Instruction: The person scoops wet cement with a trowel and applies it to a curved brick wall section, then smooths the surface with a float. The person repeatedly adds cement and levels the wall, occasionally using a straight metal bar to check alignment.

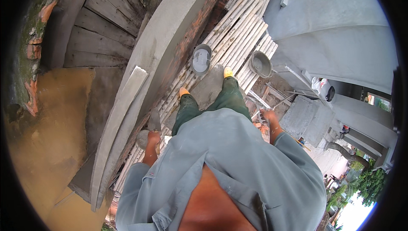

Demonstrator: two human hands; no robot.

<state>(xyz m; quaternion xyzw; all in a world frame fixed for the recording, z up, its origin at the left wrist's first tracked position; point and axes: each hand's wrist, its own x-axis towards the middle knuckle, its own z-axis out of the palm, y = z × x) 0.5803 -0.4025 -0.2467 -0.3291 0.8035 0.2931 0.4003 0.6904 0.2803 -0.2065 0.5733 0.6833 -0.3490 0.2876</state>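
Observation:
My left hand [154, 137] hangs low at my left side, its fingers closed. A flat grey blade [154, 119] sticks out past the fingers and looks like a trowel; its handle is hidden in the hand. On my right, my right hand [269, 115] is lowered with curled fingers. Something small and greyish shows beside them, too unclear to name. Ahead of my yellow boots [228, 72] stand two buckets on bamboo poles [238, 31]. The left bucket [201, 70] holds pale grey liquid; the right bucket [265, 70] is grey and stained.
Along my left runs a curved cement-coated wall [163, 31] with a long grey strip [119, 124] on its top. Brown muddy water [51, 124] lies beyond it, lower down. To the right are a grey plastered wall [331, 52], a concrete slab [304, 114] and scattered timber.

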